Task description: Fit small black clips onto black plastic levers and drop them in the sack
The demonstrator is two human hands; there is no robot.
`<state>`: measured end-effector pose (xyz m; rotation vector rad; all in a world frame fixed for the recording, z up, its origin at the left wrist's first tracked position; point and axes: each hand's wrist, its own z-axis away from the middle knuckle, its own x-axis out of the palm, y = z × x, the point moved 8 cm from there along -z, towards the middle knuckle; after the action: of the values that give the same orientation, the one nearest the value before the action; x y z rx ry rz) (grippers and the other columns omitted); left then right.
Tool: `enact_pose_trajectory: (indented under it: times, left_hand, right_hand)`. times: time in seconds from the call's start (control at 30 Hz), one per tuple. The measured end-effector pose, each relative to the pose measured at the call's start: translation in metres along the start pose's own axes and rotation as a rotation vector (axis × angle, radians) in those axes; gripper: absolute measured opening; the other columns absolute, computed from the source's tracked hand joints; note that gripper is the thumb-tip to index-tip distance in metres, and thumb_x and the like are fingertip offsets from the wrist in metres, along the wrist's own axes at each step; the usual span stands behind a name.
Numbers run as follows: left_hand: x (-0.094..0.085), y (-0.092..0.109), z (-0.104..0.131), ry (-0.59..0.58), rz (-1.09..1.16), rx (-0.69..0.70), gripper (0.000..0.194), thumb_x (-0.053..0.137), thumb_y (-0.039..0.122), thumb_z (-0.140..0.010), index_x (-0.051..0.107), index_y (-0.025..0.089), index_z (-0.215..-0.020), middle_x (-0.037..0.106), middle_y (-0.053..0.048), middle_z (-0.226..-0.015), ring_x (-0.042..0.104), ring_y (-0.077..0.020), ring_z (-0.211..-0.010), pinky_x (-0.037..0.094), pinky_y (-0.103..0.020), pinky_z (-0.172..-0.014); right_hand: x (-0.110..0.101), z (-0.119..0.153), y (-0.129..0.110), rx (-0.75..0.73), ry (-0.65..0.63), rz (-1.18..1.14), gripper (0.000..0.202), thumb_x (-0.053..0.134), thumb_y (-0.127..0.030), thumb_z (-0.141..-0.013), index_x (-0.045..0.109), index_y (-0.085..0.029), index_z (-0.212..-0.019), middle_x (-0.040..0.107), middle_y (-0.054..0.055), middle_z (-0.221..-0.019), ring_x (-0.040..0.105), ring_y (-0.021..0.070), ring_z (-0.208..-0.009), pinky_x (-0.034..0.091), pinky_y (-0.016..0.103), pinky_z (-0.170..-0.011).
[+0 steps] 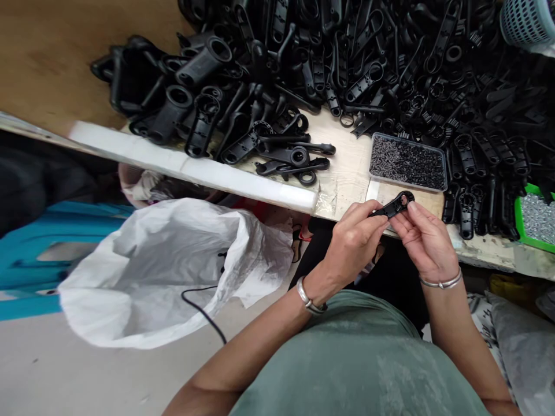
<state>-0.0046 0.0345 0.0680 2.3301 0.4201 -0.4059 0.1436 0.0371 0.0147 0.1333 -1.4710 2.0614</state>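
Note:
Both my hands hold one black plastic arm (393, 205) with a round ring at its right end, just over the table's front edge. My left hand (356, 234) is closed on its narrow end, fingers pinched together. At the ring end, the thumb and fingers of my right hand (428, 240) grip the part. Right behind it lies a clear shallow box (407, 186) filled with small black and grey pieces. Similar ringed black arms (466, 211) stand in rows to the right of my right hand.
A big heap of black plastic parts (321, 75) covers the table's back. A white foam strip (195, 167) edges the left side. Below it stands an open white sack (143, 277). At right are a green tray (520, 225) of metal screws and a blue-grey basket (526, 23).

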Motion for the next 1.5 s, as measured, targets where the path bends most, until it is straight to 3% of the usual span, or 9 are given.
enact_pose_trajectory:
  times: [0.17, 0.37, 0.47, 0.6, 0.7, 0.87, 1.13, 1.33, 1.5]
  left_hand:
    - [0.002, 0.0, 0.003, -0.006, 0.023, 0.006, 0.008, 0.062, 0.01, -0.088, 0.069, 0.015, -0.09, 0.071, -0.009, -0.1, 0.067, -0.0151, -0.088, 0.06, -0.028, -0.078]
    - [0.005, 0.006, 0.002, -0.063, 0.115, 0.069, 0.013, 0.066, 0.013, -0.086, 0.067, 0.017, -0.099, 0.071, -0.01, -0.107, 0.068, -0.0165, -0.092, 0.06, -0.03, -0.081]
    - [-0.012, 0.002, -0.007, -0.054, 0.078, 0.121, 0.023, 0.069, 0.015, -0.085, 0.066, 0.019, -0.107, 0.073, -0.009, -0.108, 0.069, -0.0195, -0.096, 0.058, -0.035, -0.087]
    - [-0.057, -0.028, -0.022, 0.079, -0.188, 0.134, 0.021, 0.074, 0.016, -0.08, 0.071, 0.025, -0.098, 0.076, -0.005, -0.096, 0.069, -0.0217, -0.086, 0.054, -0.04, -0.084]
    - [-0.088, -0.061, -0.026, 0.186, -0.394, 0.039, 0.01, 0.076, 0.025, -0.077, 0.073, 0.028, -0.086, 0.076, -0.001, -0.083, 0.064, -0.0228, -0.074, 0.049, -0.041, -0.077]
    - [-0.102, -0.1, -0.024, 0.15, -0.49, -0.142, 0.013, 0.071, 0.038, -0.078, 0.075, 0.027, -0.084, 0.075, -0.005, -0.085, 0.058, -0.0248, -0.079, 0.038, -0.041, -0.078]
    - [-0.09, -0.115, -0.033, 0.075, -0.55, -0.077, 0.014, 0.066, 0.039, -0.079, 0.072, 0.026, -0.079, 0.074, -0.003, -0.076, 0.053, -0.0208, -0.072, 0.022, -0.035, -0.071]
    - [-0.08, -0.132, -0.045, -0.021, -0.6, -0.001, 0.01, 0.07, 0.034, -0.077, 0.072, 0.027, -0.083, 0.071, 0.0, -0.067, 0.052, -0.0177, -0.068, 0.019, -0.031, -0.069]
    - [-0.071, -0.129, -0.052, -0.088, -0.619, -0.084, 0.013, 0.071, 0.024, -0.073, 0.072, 0.024, -0.086, 0.071, -0.004, -0.067, 0.056, -0.0215, -0.069, 0.025, -0.035, -0.071]
  right_hand:
    - [0.008, 0.006, 0.002, -0.044, -0.021, 0.028, 0.029, 0.086, -0.028, -0.064, 0.072, -0.02, -0.088, 0.074, -0.001, -0.088, 0.069, 0.0109, -0.08, 0.059, 0.022, -0.078]
    - [0.006, 0.005, -0.017, -0.1, -0.044, 0.203, 0.036, 0.086, -0.035, -0.061, 0.07, -0.019, -0.089, 0.071, 0.0, -0.077, 0.067, 0.0139, -0.07, 0.06, 0.03, -0.072]
    - [-0.017, -0.001, -0.061, -0.211, -0.026, 0.396, 0.043, 0.084, -0.039, -0.064, 0.07, -0.019, -0.1, 0.071, 0.0, -0.077, 0.066, 0.0155, -0.067, 0.059, 0.032, -0.065]
    - [-0.075, -0.004, -0.158, -0.602, 0.365, 0.862, 0.055, 0.074, -0.038, -0.074, 0.064, -0.016, -0.123, 0.071, 0.003, -0.077, 0.062, 0.0161, -0.062, 0.054, 0.032, -0.061]
    - [-0.093, -0.015, -0.195, -0.693, 0.467, 1.301, 0.052, 0.069, -0.035, -0.078, 0.064, -0.013, -0.125, 0.073, 0.007, -0.08, 0.064, 0.0199, -0.068, 0.053, 0.036, -0.067]
    - [-0.092, -0.032, -0.185, -0.629, 0.402, 1.638, 0.043, 0.062, -0.032, -0.083, 0.067, -0.012, -0.121, 0.073, 0.009, -0.083, 0.067, 0.0247, -0.079, 0.052, 0.039, -0.076]
    - [-0.071, -0.024, -0.164, -0.687, 0.496, 1.941, 0.038, 0.053, -0.029, -0.088, 0.067, -0.016, -0.121, 0.07, 0.014, -0.096, 0.064, 0.0293, -0.087, 0.049, 0.042, -0.079]
    - [-0.075, -0.016, -0.167, -0.802, 0.482, 1.911, 0.038, 0.052, -0.034, -0.089, 0.069, -0.015, -0.117, 0.067, 0.013, -0.094, 0.062, 0.0271, -0.083, 0.049, 0.041, -0.078]
    - [-0.081, 0.009, -0.174, -0.958, 0.542, 1.768, 0.037, 0.049, -0.041, -0.09, 0.069, -0.021, -0.114, 0.068, 0.015, -0.091, 0.064, 0.0336, -0.087, 0.05, 0.047, -0.081]
